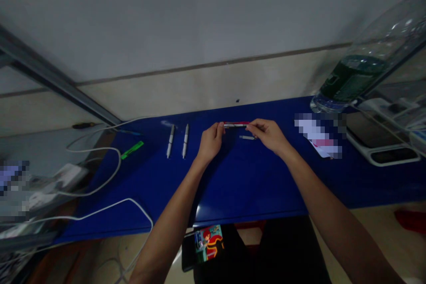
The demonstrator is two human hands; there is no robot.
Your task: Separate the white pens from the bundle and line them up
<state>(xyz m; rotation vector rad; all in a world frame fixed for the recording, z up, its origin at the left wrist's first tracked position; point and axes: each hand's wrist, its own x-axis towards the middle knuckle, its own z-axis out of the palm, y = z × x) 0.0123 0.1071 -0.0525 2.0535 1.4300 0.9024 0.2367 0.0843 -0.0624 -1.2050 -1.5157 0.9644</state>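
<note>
Both hands meet over the blue counter (239, 186): the left hand (210, 142) and right hand (270, 135) each pinch an end of a red pen (236, 124). Just below the right grip lies a small pen part (248, 137); left of the grips, two white pens (178, 141).

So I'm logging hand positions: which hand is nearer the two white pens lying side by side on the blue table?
Left. The left hand is just right of the two white pens; the right hand is farther right.
</note>
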